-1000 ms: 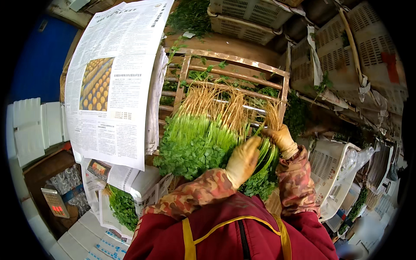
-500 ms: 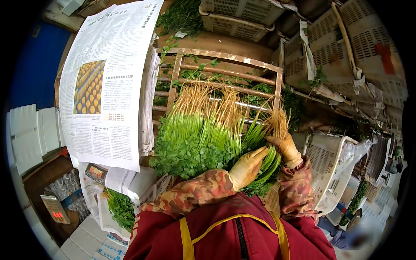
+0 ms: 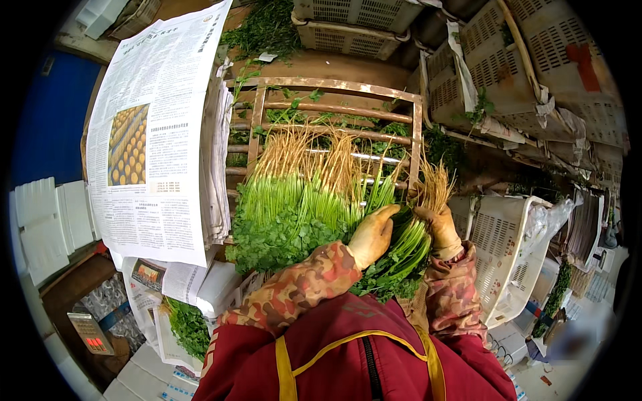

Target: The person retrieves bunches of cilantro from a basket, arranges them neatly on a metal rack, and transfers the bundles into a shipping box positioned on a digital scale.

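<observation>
My right hand (image 3: 438, 230), in a stained pale glove, is closed around a bunch of coriander (image 3: 409, 250) just below its brown roots, with the leaves hanging toward me. My left hand (image 3: 373, 236), gloved the same way, has its fingers curled together at a few coriander stems (image 3: 381, 194) at the right end of a row. That row of coriander (image 3: 294, 200) lies side by side on a rusty metal rack (image 3: 341, 85), roots pointing away and leaves toward me. The left fingertips partly cover the stems they pinch.
Left of the rack, newspaper sheets (image 3: 157, 134) top a thick paper stack. White plastic crates (image 3: 498, 257) stand at the right, with more stacked crates (image 3: 354, 27) at the back. A scale display (image 3: 91, 334) sits low left. Loose greens (image 3: 264, 30) lie beyond the rack.
My left hand has moved left and slightly away from the bunch, to stems at the row's right end. My right hand still grips its bunch. The whole view has shifted a little.
</observation>
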